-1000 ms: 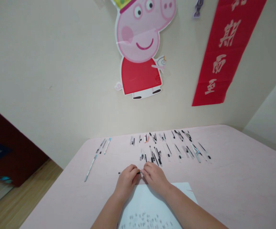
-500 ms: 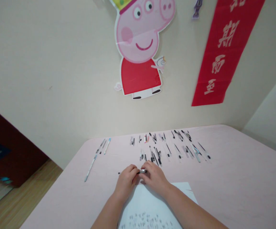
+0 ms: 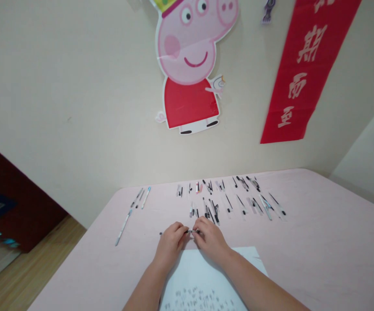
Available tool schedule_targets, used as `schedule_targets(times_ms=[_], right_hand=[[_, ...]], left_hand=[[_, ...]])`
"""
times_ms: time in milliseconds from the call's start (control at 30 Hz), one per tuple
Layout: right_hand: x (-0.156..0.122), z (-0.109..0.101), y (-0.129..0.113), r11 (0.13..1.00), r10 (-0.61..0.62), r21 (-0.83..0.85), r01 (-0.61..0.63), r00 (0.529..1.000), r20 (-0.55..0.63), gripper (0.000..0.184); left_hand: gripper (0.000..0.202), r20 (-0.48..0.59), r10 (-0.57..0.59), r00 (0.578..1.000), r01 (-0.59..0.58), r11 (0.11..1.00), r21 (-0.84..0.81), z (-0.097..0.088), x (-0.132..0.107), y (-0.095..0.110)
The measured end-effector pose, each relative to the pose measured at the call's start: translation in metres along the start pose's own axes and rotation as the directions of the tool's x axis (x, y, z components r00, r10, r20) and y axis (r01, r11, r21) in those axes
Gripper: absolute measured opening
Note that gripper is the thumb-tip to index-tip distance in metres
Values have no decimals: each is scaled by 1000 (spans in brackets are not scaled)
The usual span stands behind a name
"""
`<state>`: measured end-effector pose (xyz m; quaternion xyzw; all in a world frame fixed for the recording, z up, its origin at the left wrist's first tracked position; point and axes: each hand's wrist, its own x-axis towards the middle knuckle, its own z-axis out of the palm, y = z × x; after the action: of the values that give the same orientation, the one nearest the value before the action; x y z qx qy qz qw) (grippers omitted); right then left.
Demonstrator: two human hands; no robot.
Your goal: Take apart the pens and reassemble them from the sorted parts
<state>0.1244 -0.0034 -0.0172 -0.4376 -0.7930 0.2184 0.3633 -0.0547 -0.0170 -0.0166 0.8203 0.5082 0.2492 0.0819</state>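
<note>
In the middle of the table, my left hand (image 3: 173, 242) and my right hand (image 3: 209, 237) meet above the top edge of the paper. Between their fingertips lies a thin pen (image 3: 191, 231) with dark and silvery parts. My left hand is closed on its left end, and my right hand pinches its right end. Fingers cover most of the pen, so I cannot tell whether it is in one piece. A small black tip (image 3: 161, 233) shows just left of my left hand; whether it belongs to the pen is unclear. Handwritten paper (image 3: 193, 272) lies under my wrists.
Several pen parts (image 3: 212, 209), such as refills, barrels and caps, lie in two rows beyond my hands. Several assembled-looking pens (image 3: 123, 227) lie to the left. The pink tabletop (image 3: 319, 242) meets the wall (image 3: 109, 129) at the back.
The pen's part between my fingertips looks thinner now, and my right fingers have shifted slightly on it. Both hands stay in nearly the same place.
</note>
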Motion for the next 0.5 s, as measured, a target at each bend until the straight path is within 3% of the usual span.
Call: schedule_targets(times_ms=[200,500], right_hand=[[1,1,3,996,63,-68,-64,998,-20,12],[-1,0,-1,989,71,-139,-57,993,94,7]], left_hand=[[22,-55,-13,998,14,1000,15,1,0,-4],[25,-68,-31,997,32,999,10,0,1,-4]])
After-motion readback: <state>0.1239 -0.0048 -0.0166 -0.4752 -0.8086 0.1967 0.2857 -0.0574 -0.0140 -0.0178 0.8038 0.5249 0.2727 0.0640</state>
